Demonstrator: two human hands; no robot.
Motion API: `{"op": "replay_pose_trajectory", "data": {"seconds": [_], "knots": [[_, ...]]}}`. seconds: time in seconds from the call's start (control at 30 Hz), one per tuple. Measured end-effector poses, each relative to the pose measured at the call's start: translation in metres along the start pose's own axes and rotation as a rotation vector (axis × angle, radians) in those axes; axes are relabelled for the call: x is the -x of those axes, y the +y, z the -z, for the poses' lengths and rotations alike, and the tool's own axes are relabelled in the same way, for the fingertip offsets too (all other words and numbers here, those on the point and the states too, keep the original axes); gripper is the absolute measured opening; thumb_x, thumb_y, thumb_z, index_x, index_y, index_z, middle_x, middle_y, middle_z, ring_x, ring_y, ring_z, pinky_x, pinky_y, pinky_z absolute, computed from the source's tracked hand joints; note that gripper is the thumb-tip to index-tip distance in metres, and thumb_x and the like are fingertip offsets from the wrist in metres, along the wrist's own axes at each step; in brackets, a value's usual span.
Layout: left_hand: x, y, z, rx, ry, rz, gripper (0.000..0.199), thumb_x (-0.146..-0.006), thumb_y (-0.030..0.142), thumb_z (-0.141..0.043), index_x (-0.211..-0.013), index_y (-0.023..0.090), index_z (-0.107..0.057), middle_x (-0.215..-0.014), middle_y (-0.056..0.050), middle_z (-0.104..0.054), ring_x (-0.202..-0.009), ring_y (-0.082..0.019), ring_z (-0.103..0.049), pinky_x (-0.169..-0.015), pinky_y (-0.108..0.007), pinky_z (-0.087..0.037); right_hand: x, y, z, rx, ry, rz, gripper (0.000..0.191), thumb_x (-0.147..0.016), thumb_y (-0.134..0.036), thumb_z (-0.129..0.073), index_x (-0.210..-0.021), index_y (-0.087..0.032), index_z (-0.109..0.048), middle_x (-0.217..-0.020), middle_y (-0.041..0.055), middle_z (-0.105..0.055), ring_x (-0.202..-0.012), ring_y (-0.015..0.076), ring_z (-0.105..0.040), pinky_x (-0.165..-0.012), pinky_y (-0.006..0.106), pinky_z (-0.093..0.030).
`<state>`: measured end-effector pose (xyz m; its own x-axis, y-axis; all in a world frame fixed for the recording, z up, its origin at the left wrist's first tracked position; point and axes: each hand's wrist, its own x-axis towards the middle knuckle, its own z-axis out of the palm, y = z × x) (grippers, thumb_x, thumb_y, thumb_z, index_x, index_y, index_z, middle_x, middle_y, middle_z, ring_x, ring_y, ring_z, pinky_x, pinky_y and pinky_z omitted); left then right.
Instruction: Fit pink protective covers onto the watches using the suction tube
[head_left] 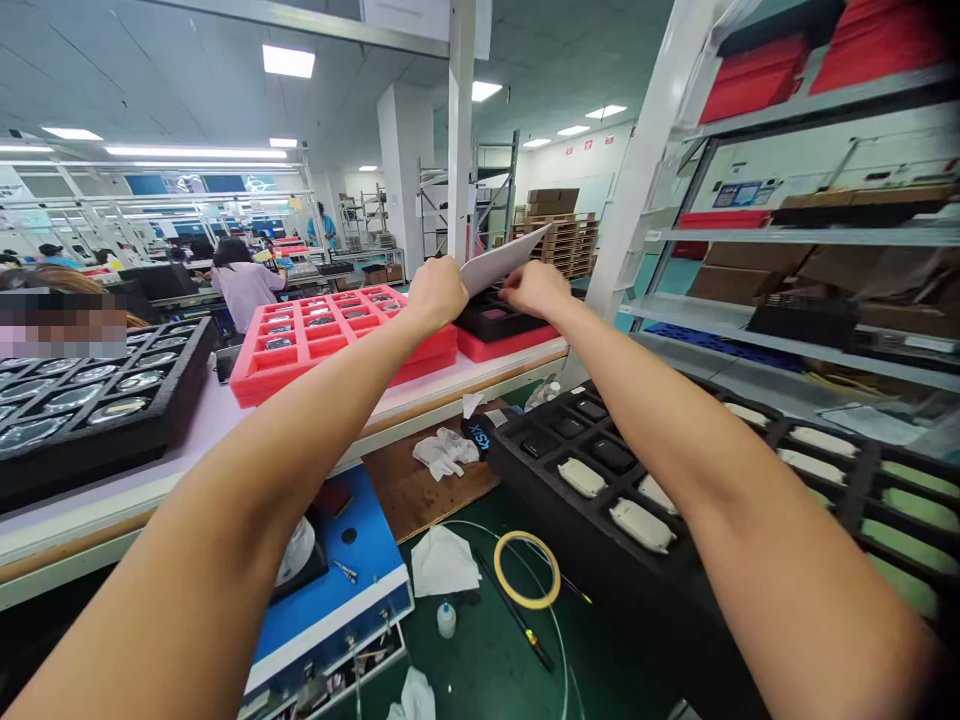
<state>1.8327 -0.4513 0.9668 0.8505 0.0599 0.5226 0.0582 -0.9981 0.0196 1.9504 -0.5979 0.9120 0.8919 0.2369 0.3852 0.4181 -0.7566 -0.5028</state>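
Note:
My left hand [439,290] grips the near left edge of a flat pale grey sheet [506,262], which is tilted up above a black compartment tray [495,322]. My right hand [538,288] is over the right side of this tray, its fingers curled and pinched together. Whatever lies between them is hidden. Under the black tray is a red foam tray [499,348]. Left of my left hand stands a stack of pinkish-red foam trays [322,345] with small dark parts in several compartments.
A black tray [176,405] of shiny round parts lies at left. At lower right a black foam tray [540,480] holds black, cream and green casings. Below are a blue box [375,540], yellow tape roll [499,570] and small bottle [446,620]. Shelves [750,310] rise right; people sit behind.

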Motion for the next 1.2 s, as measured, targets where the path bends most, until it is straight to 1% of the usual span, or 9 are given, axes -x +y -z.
{"op": "replay_pose_trajectory", "data": {"seconds": [0.1,0.23,0.5,0.63,0.73,0.83,0.9,1.07,1.2], "knots": [[-0.001,0.000,-0.003,0.020,0.011,0.031,0.035,-0.096,0.016,-0.051,-0.121,0.007,-0.073,-0.118,-0.022,-0.075,-0.116,-0.035,-0.070,-0.102,-0.041,-0.051,0.002,-0.022,0.003,0.048,-0.215,-0.006,0.032,-0.083,-0.041,-0.084,-0.100,-0.015,-0.078,-0.088,0.0112,-0.078,-0.089,0.0296,-0.075,-0.086,0.042,-0.061],[0.001,0.001,-0.010,0.045,0.007,0.046,0.032,-0.096,0.019,-0.053,-0.118,0.007,-0.074,-0.117,-0.023,-0.075,-0.115,-0.035,-0.071,-0.102,-0.041,-0.052,-0.005,-0.047,0.005,0.019,-0.348,-0.149,0.024,-0.079,-0.018,-0.087,-0.099,-0.010,-0.075,-0.081,0.0089,-0.075,-0.085,0.0276,-0.076,-0.083,0.040,-0.061],[0.009,0.001,-0.013,0.040,-0.021,0.057,0.033,-0.097,0.017,-0.050,-0.118,0.008,-0.074,-0.119,-0.022,-0.075,-0.115,-0.033,-0.071,-0.096,-0.037,-0.053,0.009,-0.032,0.003,-0.243,-0.250,-0.159,0.016,-0.085,-0.022,-0.084,-0.087,-0.016,-0.069,-0.066,-0.0004,-0.064,-0.063,0.0154,-0.062,-0.060,0.027,-0.055],[0.009,0.008,-0.015,-0.022,-0.136,-0.043,0.041,-0.098,0.015,-0.044,-0.129,0.004,-0.068,-0.124,-0.027,-0.071,-0.119,-0.035,-0.069,-0.097,-0.042,-0.053,0.040,-0.010,0.022,-0.497,-0.121,-0.228,0.017,-0.098,-0.021,-0.068,-0.083,-0.016,-0.064,-0.064,-0.0020,-0.060,-0.051,0.0075,-0.050,-0.049,0.021,-0.046],[0.019,0.020,-0.014,-0.044,-0.259,-0.158,0.041,-0.089,0.015,-0.058,-0.128,0.004,-0.069,-0.126,-0.026,-0.070,-0.121,-0.036,-0.066,-0.103,-0.044,-0.051,0.077,0.006,0.044,-0.771,-0.184,-0.295,0.018,-0.097,-0.016,-0.069,-0.080,-0.014,-0.066,-0.067,0.0015,-0.065,-0.051,0.0082,-0.055,-0.047,0.020,-0.046],[0.053,0.033,0.004,0.000,-0.295,-0.308,0.065,-0.081,0.022,-0.074,-0.143,0.008,-0.058,-0.145,-0.023,-0.060,-0.136,-0.036,-0.055,-0.110,-0.044,-0.047,0.127,0.013,0.061,-0.937,-0.280,-0.227,0.013,-0.095,-0.020,-0.073,-0.084,-0.012,-0.073,-0.077,0.0075,-0.074,-0.060,0.0110,-0.065,-0.059,0.023,-0.058],[0.089,0.037,0.024,0.038,-0.217,-0.451,0.079,-0.082,0.030,-0.078,-0.153,0.012,-0.047,-0.155,-0.020,-0.051,-0.142,-0.035,-0.048,-0.112,-0.044,-0.045,0.163,0.008,0.065,-0.989,-0.318,-0.142,0.012,-0.091,-0.025,-0.079,-0.089,-0.013,-0.077,-0.085,0.0093,-0.078,-0.068,0.0132,-0.071,-0.071,0.027,-0.063],[0.194,0.024,0.072,-0.076,-0.060,-0.579,0.033,-0.096,0.028,-0.065,-0.125,0.012,-0.063,-0.120,-0.016,-0.069,-0.113,-0.032,-0.063,-0.091,-0.041,-0.049,0.252,-0.028,0.065,-1.074,-0.371,0.034,0.032,-0.079,-0.035,-0.088,-0.105,-0.018,-0.078,-0.104,0.0080,-0.081,-0.088,0.0193,-0.077,-0.084,0.035,-0.066],[0.256,0.006,0.090,-0.066,0.022,-0.627,0.022,-0.102,0.031,-0.056,-0.115,0.016,-0.067,-0.107,-0.014,-0.073,-0.097,-0.029,-0.066,-0.080,-0.039,-0.048,0.306,-0.056,0.064,-1.130,-0.418,0.095,0.046,-0.077,-0.035,-0.087,-0.118,-0.019,-0.074,-0.108,0.0085,-0.082,-0.096,0.0221,-0.078,-0.089,0.039,-0.066]]}}
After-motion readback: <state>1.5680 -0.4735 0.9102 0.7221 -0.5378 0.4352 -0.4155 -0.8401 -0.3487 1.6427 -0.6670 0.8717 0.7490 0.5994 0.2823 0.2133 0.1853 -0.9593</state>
